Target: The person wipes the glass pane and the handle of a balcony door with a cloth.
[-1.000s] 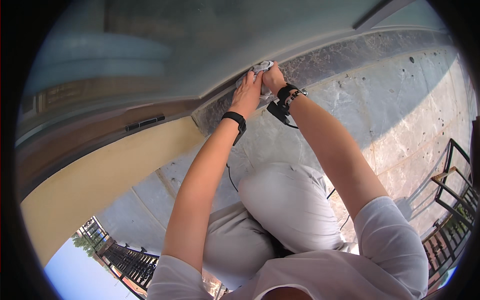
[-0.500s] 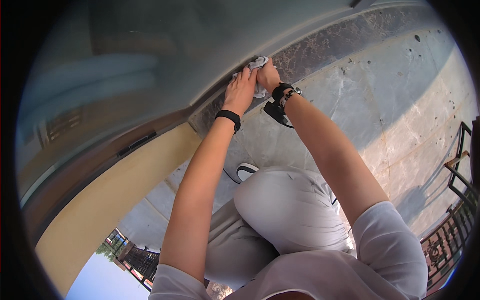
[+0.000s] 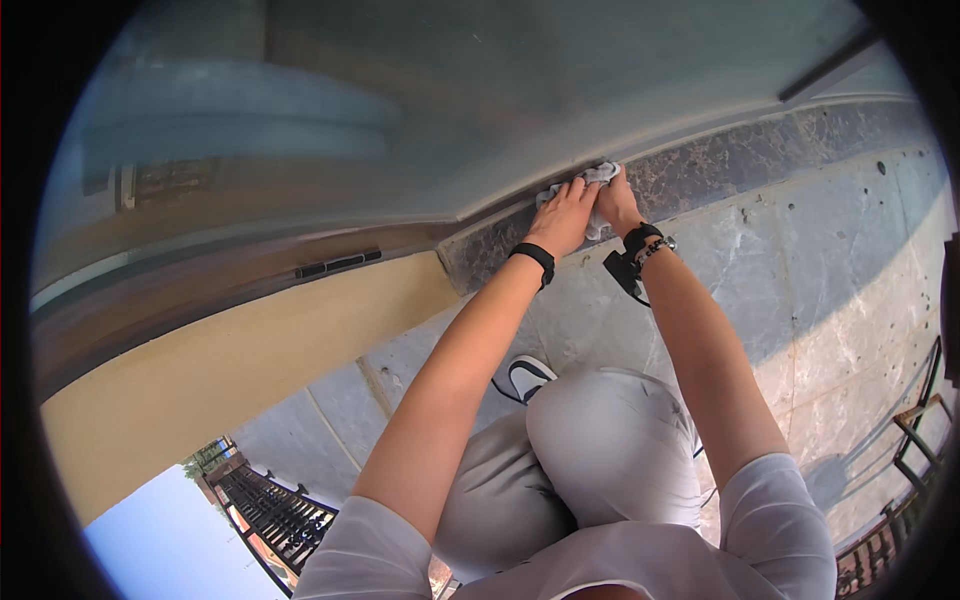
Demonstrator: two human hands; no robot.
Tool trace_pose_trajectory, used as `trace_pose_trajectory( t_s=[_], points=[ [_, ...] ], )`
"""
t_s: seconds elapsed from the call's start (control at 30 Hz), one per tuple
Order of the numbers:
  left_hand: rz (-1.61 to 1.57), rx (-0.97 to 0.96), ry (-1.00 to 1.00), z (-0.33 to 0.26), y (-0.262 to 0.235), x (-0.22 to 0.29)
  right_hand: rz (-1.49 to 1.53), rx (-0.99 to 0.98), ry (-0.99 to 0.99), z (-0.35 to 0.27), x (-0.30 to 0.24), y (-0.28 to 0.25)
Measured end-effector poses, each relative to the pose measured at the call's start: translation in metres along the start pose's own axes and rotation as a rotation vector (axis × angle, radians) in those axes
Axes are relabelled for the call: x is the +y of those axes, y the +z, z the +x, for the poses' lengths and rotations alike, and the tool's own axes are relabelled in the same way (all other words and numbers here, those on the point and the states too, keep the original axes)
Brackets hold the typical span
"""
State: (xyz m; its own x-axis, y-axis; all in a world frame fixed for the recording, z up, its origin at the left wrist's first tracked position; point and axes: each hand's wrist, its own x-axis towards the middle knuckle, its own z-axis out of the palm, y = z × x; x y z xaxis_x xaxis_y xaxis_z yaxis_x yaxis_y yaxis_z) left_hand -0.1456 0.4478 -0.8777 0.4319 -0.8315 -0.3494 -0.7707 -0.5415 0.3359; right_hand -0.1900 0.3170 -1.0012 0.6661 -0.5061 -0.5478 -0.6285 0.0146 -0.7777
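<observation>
A crumpled pale grey cloth (image 3: 603, 172) lies bunched against the dark marbled stone ledge (image 3: 740, 165) along the foot of a large glass pane. My left hand (image 3: 562, 220) presses on it from the left, its fingers bent over the folds. Close beside it, my right hand (image 3: 621, 205) grips the cloth's right side with the thumb up near the top. One end of the cloth hangs below, between the two hands. The palms and parts of the cloth are hidden. A black band circles each wrist, and a small black device dangles at the right one.
The glass pane (image 3: 480, 90) fills the far side, above a brown frame (image 3: 230, 260) and a cream wall (image 3: 250, 350). Grey stone paving (image 3: 720, 290) surrounds my bent knees and shoe (image 3: 530, 378). Metal railings (image 3: 275, 510) stand at lower left and right.
The view has turned, so the scene sits farther right and lower. Both hands stay together on the cloth at the ledge, seeming slightly farther from its left corner.
</observation>
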Motion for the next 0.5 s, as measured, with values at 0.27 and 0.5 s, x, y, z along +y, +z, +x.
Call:
trace_pose_trajectory(
  t_s=[0.27,0.5],
  points=[
    [-0.394,0.268,-0.053,-0.077,-0.051,0.0,0.514,-0.162,-0.07,-0.092,-0.065,-0.014],
    [-0.465,0.638,0.015,-0.159,-0.125,0.014,0.242,0.01,-0.484,-0.173,-0.186,-0.033]
  ],
)
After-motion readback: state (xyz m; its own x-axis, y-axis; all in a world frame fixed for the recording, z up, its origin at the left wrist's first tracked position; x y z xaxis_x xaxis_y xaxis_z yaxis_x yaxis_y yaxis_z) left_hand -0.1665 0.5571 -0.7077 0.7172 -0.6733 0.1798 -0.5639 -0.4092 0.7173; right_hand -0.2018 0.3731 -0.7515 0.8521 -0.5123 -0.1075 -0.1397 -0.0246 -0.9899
